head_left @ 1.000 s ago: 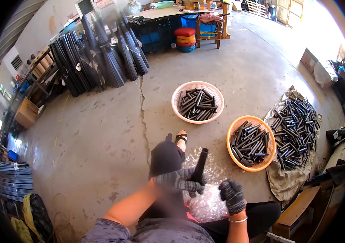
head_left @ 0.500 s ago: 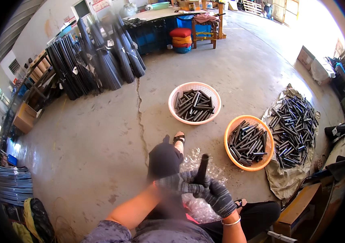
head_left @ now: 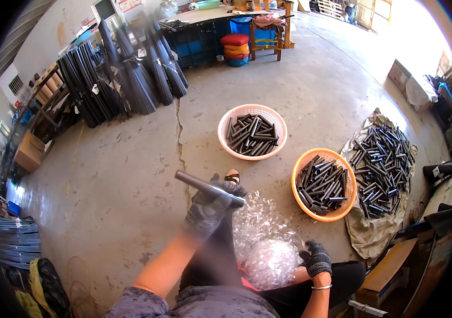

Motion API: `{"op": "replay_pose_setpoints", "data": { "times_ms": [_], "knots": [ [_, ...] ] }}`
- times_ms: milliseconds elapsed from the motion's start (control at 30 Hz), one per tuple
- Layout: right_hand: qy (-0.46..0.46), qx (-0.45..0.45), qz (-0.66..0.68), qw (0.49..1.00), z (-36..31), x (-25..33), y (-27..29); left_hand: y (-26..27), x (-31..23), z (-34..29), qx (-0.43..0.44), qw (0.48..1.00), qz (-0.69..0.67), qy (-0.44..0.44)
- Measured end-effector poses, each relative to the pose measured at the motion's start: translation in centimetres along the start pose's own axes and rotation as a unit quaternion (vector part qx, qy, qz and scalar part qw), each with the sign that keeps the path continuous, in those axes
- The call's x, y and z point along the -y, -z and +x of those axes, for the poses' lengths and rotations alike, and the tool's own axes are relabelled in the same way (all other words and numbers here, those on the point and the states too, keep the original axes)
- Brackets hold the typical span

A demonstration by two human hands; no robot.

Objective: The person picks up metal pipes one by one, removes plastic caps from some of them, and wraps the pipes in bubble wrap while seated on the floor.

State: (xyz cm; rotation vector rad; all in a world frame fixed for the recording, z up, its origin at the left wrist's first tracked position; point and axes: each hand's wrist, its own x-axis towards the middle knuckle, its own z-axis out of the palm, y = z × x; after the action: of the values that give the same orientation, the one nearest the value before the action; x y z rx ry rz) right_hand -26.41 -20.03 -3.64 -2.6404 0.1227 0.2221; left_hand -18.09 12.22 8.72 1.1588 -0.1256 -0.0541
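Note:
My left hand (head_left: 207, 209), in a grey knit glove, is raised over my left knee and closed around a black tube (head_left: 210, 188). The tube lies slantwise, one end up to the left, the other toward the clear curly scraps below. My right hand (head_left: 318, 258), also gloved, is low beside my right leg with its fingers curled; whether it holds anything is hidden. Between my legs lies a heap of clear plastic shavings (head_left: 273, 259). Ahead of me stand a pink basket (head_left: 224, 146) and an orange basket (head_left: 296, 196), both filled with black tubes.
A large pile of black tubes (head_left: 382, 169) lies on a cloth sheet (head_left: 366, 238) at right. An open cardboard box (head_left: 390, 265) is near my right side. Bundles of long dark rods (head_left: 93, 85) lean at far left, beside a workbench (head_left: 204, 18). A red cushion (head_left: 235, 40) tops a stack.
Both hands were together on the upright tube. Now the left has carried it up and left, tilted over, while the right has let go and dropped to the right beside my leg.

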Motion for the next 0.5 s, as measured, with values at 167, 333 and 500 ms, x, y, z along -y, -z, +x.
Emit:
{"op": "replay_pose_setpoints", "data": {
  "times_ms": [167, 333, 500],
  "knots": [
    [0.049, 0.060, 0.561, 0.824, -0.1, 10.9, 5.1, -2.6, 0.6, -1.4, 0.163, 0.981, 0.083, 0.069],
    [0.056, 0.200, 0.626, 0.752, 0.3, 13.2, 2.9, -3.1, 0.2, -1.5, 0.133, 0.988, -0.016, 0.071],
    [0.049, -0.078, 0.259, 0.961, -0.5, 0.5, -7.1, 0.6, -0.1, -0.7, 0.041, 0.999, -0.010, -0.021]
  ]
}}
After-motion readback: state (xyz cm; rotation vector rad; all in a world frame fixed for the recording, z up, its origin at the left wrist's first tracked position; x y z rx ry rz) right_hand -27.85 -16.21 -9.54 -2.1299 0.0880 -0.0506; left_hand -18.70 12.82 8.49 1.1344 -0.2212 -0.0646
